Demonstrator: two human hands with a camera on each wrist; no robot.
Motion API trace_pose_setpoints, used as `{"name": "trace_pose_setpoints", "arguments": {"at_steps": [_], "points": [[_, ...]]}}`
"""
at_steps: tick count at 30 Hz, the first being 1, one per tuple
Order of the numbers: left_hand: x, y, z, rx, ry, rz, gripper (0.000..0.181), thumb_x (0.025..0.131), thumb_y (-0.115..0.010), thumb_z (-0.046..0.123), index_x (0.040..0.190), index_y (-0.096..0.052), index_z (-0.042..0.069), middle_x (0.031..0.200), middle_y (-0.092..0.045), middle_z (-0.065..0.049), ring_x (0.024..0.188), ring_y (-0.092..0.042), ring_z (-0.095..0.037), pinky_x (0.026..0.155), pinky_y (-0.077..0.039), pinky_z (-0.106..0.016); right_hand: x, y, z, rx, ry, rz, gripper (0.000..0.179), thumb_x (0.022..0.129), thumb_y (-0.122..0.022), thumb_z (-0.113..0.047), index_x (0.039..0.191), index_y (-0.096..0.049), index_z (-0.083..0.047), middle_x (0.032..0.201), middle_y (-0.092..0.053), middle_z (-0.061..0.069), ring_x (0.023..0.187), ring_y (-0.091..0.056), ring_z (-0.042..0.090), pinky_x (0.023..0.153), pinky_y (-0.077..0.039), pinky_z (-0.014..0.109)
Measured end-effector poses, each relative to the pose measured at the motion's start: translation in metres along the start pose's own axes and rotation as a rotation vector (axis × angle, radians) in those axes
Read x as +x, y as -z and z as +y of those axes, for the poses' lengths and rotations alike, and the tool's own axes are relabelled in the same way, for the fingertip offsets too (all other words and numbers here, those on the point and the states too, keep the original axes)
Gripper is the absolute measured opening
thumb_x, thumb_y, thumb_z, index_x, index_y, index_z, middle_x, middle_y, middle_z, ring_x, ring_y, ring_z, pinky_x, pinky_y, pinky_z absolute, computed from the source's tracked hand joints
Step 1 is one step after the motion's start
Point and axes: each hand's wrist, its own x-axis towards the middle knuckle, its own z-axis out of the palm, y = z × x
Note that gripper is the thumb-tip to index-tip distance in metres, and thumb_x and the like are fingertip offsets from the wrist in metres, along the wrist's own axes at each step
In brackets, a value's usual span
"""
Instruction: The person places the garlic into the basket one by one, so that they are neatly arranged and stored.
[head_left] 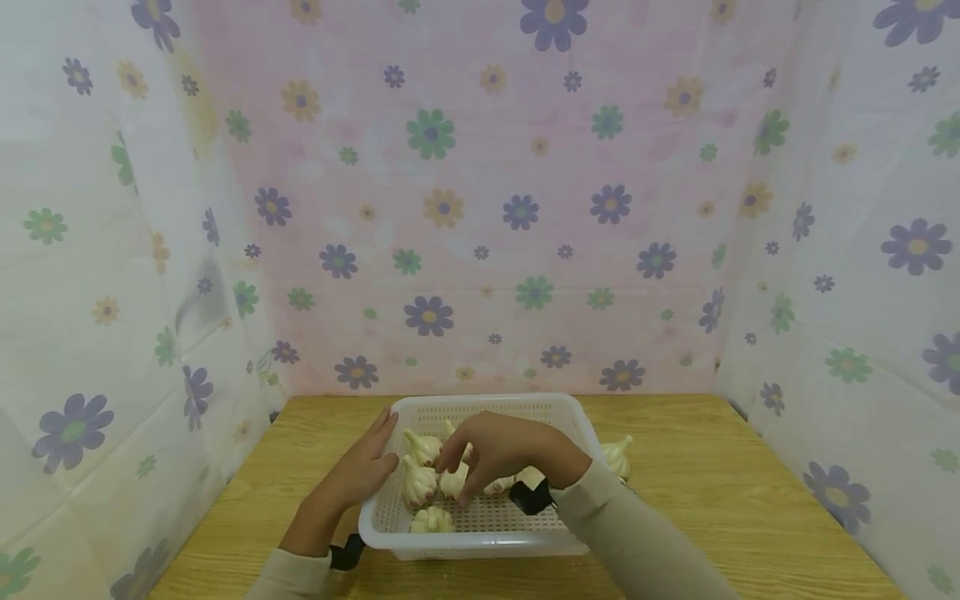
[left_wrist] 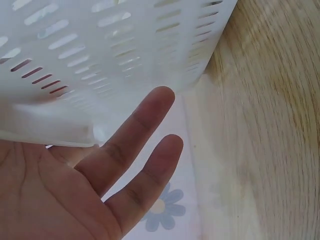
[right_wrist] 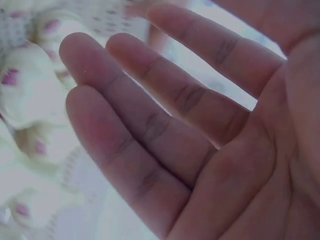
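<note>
A white plastic basket with slotted walls stands on the wooden table, and several garlic bulbs lie in its left and middle part. My left hand is at the basket's left rim; in the left wrist view its straight fingers extend beside the slotted outer wall. Over the inside of the basket hovers my right hand, holding nothing. Its fingers are relaxed and slightly bent in the right wrist view, with garlic bulbs beyond the fingertips. My right hand and forearm hide some of the bulbs.
Another garlic bulb lies on the wooden table just right of the basket. Flower-patterned cloth walls in the table at the back and on both sides.
</note>
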Motion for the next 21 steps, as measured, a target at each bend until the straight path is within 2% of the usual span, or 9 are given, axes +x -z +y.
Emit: {"name": "trace_pose_setpoints", "arguments": {"at_steps": [3, 6, 10, 16, 21], "points": [[0.0, -0.001, 0.0, 0.003, 0.002, -0.006, 0.073, 0.1, -0.044, 0.01, 0.165, -0.012, 0.003, 0.174, 0.005, -0.011, 0.16, -0.001, -0.038, 0.127, -0.009, -0.062, -0.017, 0.011, 0.004, 0.122, 0.004, 0.033, 0.04, 0.082, -0.088, -0.025, 0.12, -0.076, -0.028, 0.124, -0.072, -0.009, 0.09, -0.074, 0.005, 0.079, -0.061, 0.023], [0.001, -0.001, 0.001, 0.0, 0.003, -0.022, 0.073, 0.101, -0.042, 0.011, 0.166, -0.009, 0.005, 0.174, 0.008, -0.008, 0.16, 0.003, -0.036, 0.127, -0.006, -0.061, -0.036, 0.021, 0.009, 0.189, 0.016, 0.08, 0.04, 0.084, -0.087, -0.025, 0.122, -0.075, -0.029, 0.123, -0.072, -0.009, 0.092, -0.076, 0.009, 0.08, -0.062, 0.026], [0.001, -0.002, 0.002, 0.005, -0.007, -0.034, 0.073, 0.101, -0.04, 0.011, 0.166, -0.007, 0.005, 0.174, 0.01, -0.008, 0.16, 0.005, -0.035, 0.127, -0.004, -0.06, -0.062, 0.029, 0.019, 0.2, 0.03, 0.178, 0.039, 0.087, -0.084, -0.028, 0.124, -0.073, -0.031, 0.123, -0.072, -0.008, 0.098, -0.075, 0.014, 0.084, -0.062, 0.029], [-0.001, -0.002, 0.003, -0.016, -0.013, -0.043, 0.07, 0.104, -0.035, 0.01, 0.165, -0.004, 0.005, 0.174, 0.013, -0.008, 0.16, 0.007, -0.036, 0.127, -0.003, -0.062, -0.099, 0.032, 0.044, 0.241, 0.043, 0.304, 0.038, 0.091, -0.08, -0.026, 0.128, -0.072, -0.024, 0.125, -0.071, 0.002, 0.101, -0.075, 0.021, 0.087, -0.063, 0.034], [-0.002, -0.002, 0.003, -0.034, -0.017, -0.043, 0.069, 0.104, -0.035, 0.011, 0.165, -0.003, 0.004, 0.174, 0.014, -0.008, 0.161, 0.008, -0.035, 0.127, -0.003, -0.062, -0.127, 0.03, 0.067, 0.224, -0.039, 0.438, 0.032, 0.095, -0.075, -0.033, 0.126, -0.072, -0.028, 0.126, -0.071, 0.0, 0.103, -0.074, 0.017, 0.088, -0.061, 0.033]]}}
